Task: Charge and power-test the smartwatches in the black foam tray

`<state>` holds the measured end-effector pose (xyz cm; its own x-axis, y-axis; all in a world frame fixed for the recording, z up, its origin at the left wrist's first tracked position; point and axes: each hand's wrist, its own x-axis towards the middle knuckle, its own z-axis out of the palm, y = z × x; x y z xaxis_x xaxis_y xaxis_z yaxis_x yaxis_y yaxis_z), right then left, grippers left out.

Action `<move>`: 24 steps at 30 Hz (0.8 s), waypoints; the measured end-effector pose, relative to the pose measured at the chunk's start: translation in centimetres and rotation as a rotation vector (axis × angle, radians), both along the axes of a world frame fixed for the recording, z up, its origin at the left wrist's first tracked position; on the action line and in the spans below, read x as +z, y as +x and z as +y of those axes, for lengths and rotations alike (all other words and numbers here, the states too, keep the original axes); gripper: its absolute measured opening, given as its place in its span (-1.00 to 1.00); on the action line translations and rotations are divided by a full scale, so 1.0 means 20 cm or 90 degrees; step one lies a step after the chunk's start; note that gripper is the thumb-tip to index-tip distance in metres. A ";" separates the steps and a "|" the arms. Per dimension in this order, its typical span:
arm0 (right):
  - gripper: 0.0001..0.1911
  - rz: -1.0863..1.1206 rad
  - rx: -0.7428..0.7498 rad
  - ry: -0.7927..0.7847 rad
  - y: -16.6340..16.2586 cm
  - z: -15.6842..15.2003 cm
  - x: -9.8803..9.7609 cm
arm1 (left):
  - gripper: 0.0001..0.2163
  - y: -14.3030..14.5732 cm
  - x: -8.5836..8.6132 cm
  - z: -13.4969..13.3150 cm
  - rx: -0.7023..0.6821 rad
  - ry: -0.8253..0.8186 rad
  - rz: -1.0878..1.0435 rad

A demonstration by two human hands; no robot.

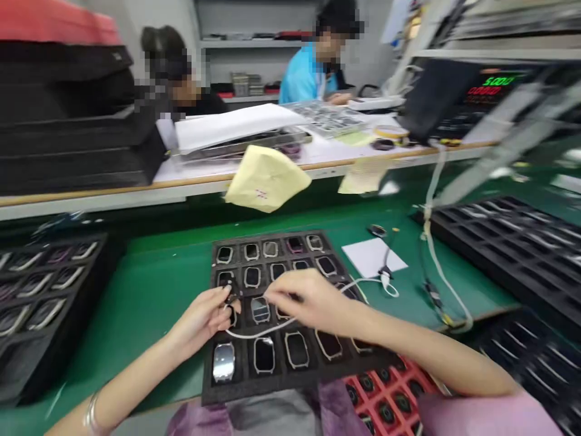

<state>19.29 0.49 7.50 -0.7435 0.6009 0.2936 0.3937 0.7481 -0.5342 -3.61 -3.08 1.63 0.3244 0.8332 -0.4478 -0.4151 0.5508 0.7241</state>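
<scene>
A black foam tray (209, 387) with several watch cases in pockets lies on the green bench in front of me. My left hand (202, 320) pinches a small dark watch part at the tray's left side. My right hand (308, 298) hovers over the tray's middle, fingers curled, pinching the end of a thin white cable (258, 332) that loops under both hands and runs right to a connector (385, 280). A silver watch case (223, 362) sits in the front left pocket.
A red tray (385, 402) with round parts pokes out under the black tray. More black trays stand at the left (45, 297) and right (512, 248). A white card (373, 255) lies to the right. Two people sit behind a raised shelf (181, 181) at the back.
</scene>
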 end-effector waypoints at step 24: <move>-0.63 -0.027 0.110 -0.128 -0.35 0.56 -0.34 | -0.66 -0.11 -0.28 0.24 -0.143 0.085 0.098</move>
